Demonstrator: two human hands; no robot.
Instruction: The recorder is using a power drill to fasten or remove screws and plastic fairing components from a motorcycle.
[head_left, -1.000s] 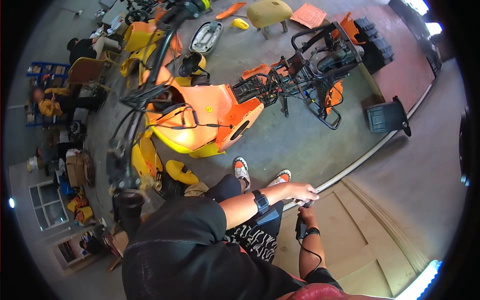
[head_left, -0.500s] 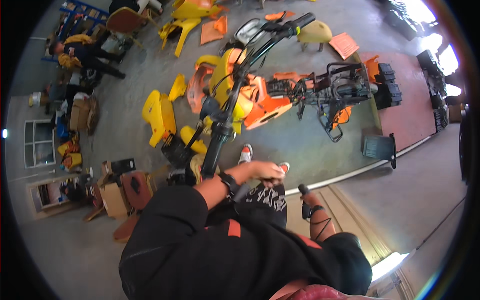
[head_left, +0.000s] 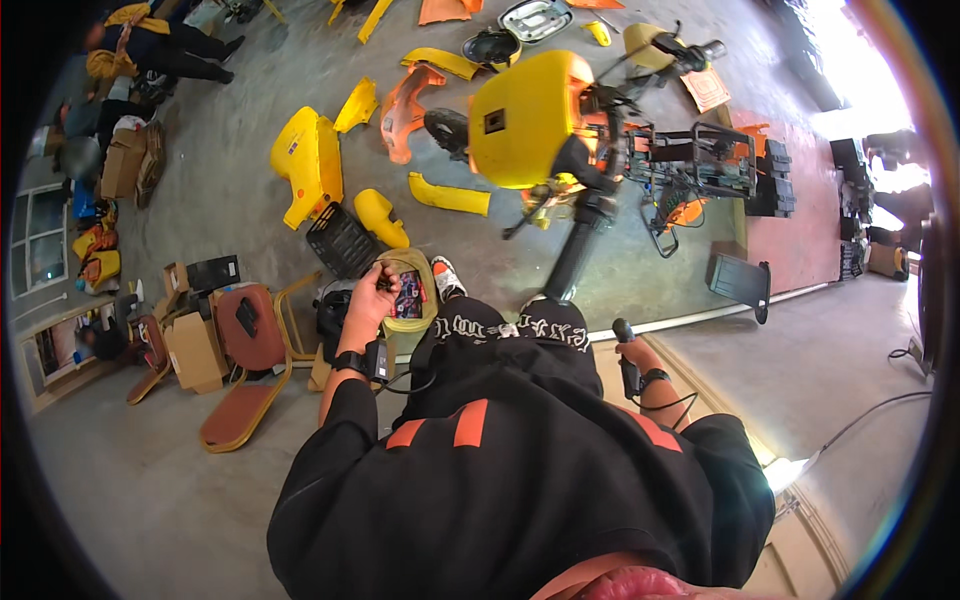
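My left hand (head_left: 370, 297) is over a yellow tub (head_left: 408, 325) on the floor by my left shoe. Its fingers are closed around small dark pieces too small to name. My right hand (head_left: 637, 354) is at my right side, wrapped round a dark round-ended handle (head_left: 624, 331); the rest of that tool cannot be made out. In front of me stands a partly stripped motorbike with a yellow front cover (head_left: 527, 120) and a bare black frame (head_left: 708, 165). Its near handlebar grip (head_left: 580, 250) reaches toward my knees, with neither hand on it.
Yellow body panels (head_left: 312, 160), an orange panel (head_left: 405, 112) and a black crate-like part (head_left: 340, 240) lie on the floor. Red-brown chairs (head_left: 252, 325) and cardboard boxes (head_left: 195, 350) stand at left. A dark bin (head_left: 740, 288) lies at right. Another person (head_left: 180, 50) is at far left.
My left hand has moved left from in front of my lap to above the tub. The bike's handlebar and front cover have swung to the right. My right hand keeps its handle.
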